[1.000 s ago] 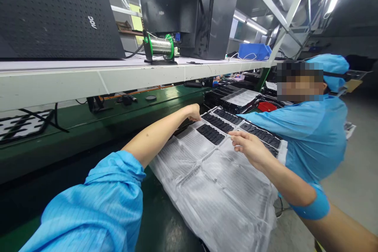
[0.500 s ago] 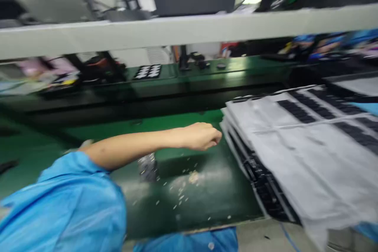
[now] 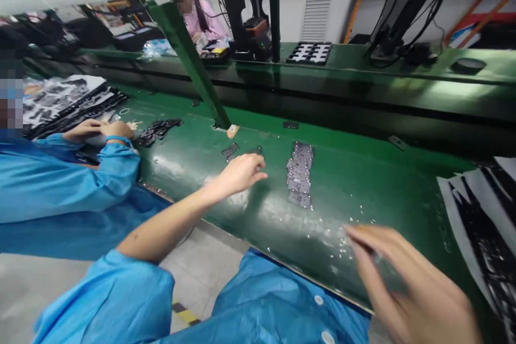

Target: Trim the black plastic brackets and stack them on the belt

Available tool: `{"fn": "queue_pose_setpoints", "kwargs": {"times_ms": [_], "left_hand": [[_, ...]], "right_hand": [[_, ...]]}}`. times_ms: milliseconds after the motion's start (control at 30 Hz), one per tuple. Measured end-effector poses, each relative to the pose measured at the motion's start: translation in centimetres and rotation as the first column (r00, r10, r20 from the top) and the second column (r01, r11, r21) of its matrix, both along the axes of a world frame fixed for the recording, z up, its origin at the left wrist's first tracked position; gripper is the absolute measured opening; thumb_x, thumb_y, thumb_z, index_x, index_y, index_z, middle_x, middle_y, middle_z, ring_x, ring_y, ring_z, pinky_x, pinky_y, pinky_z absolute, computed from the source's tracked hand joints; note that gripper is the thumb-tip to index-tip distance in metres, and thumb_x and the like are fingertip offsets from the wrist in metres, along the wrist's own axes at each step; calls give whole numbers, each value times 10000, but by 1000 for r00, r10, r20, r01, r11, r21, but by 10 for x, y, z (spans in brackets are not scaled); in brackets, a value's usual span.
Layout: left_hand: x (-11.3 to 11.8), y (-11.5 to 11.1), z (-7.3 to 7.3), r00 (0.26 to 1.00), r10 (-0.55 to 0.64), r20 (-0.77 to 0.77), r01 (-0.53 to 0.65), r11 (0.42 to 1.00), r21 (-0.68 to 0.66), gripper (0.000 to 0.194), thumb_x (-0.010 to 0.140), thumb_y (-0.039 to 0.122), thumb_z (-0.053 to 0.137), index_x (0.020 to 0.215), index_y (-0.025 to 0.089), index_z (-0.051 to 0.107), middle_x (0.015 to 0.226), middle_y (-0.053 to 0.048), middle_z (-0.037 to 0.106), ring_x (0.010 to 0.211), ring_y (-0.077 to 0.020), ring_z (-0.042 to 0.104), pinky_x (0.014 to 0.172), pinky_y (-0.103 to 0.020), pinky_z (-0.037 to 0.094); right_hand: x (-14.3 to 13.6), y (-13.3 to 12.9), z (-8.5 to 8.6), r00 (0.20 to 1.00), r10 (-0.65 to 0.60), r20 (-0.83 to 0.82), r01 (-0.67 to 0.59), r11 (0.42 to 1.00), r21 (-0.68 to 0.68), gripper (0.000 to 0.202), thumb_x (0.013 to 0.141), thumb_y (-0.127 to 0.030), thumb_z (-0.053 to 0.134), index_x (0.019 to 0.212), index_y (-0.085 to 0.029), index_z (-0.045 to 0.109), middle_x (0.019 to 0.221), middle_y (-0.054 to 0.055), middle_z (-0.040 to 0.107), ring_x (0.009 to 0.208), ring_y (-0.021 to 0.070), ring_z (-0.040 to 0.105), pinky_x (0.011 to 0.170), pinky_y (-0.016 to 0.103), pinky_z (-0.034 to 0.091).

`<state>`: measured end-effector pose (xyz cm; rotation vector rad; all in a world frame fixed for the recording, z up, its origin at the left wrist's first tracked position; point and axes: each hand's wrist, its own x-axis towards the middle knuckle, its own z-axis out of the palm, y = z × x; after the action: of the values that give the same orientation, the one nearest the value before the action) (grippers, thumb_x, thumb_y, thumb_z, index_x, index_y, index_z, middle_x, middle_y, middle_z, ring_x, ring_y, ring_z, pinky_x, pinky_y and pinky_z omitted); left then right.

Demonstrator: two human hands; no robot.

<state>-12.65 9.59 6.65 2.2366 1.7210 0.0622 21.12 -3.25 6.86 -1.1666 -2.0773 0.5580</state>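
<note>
My left hand (image 3: 241, 173) reaches out over the green table (image 3: 250, 215), fingers loosely bent and thumb apart, with nothing visible in them. Just beyond its fingertips lies a small dark part (image 3: 259, 149), and near it is a flat dark plate (image 3: 230, 150). To its right is an overlapping column of flat grey plates (image 3: 299, 174). My right hand (image 3: 407, 279) is blurred at the lower right, with thumb and forefinger tips drawn together; whatever they hold is too small to make out. Tiny white bits (image 3: 341, 242) lie scattered beside it.
A co-worker's hands (image 3: 100, 130) work at the left beside a pile of black parts (image 3: 159, 131). A slanted green post (image 3: 189, 62) rises from the table. White sheets with black parts (image 3: 471, 226) lie at the right edge. A black tray (image 3: 309, 52) sits on the back ledge.
The view has swung left, bringing the co-worker and the grey plates into sight. My left hand has gone from closed near the sheet stack to loosely open. My right hand has come into view.
</note>
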Motion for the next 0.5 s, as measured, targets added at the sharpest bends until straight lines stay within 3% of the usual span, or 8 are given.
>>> {"fn": "queue_pose_setpoints", "kwargs": {"times_ms": [100,200,333,433,500], "left_hand": [[-27,-15,-45,977,203,-61,-203,979,10,239,951,295,786,1113,137,709,1151,-173,745,1068,-348,741,868,-404,561],[-38,-22,-69,947,312,-73,-312,950,14,272,963,344,783,1118,138,698,1187,-173,723,1105,-345,738,886,-392,567],[-41,-21,-75,924,377,-64,-377,926,23,403,939,456,804,1170,151,678,1199,-140,707,1109,-323,735,899,-372,570],[-38,-17,-76,924,377,-60,-376,926,30,465,908,492,828,1183,155,666,1204,-129,691,1121,-327,723,877,-368,571],[-37,-16,-76,929,366,-54,-365,930,29,447,901,476,839,1168,162,666,1188,-119,689,1113,-327,720,851,-365,573]], "right_hand": [[-48,62,-38,983,-41,176,44,999,-11,212,1051,-172,540,1142,-224,724,1087,108,754,1000,289,714,885,452,609],[-85,100,-73,968,0,251,11,999,-43,184,993,-124,573,1074,-182,728,1038,125,760,983,322,707,861,470,605],[-127,126,-91,950,86,299,-68,995,-72,201,952,-91,594,1056,-186,737,1043,123,764,1005,321,712,890,460,599],[-156,147,-90,933,125,338,-100,991,-90,216,921,-85,629,1063,-199,745,1080,119,759,1049,328,705,918,454,588],[-161,160,-87,924,117,364,-85,991,-103,224,897,-82,660,1070,-193,747,1097,129,753,1058,337,702,920,461,586]]}}
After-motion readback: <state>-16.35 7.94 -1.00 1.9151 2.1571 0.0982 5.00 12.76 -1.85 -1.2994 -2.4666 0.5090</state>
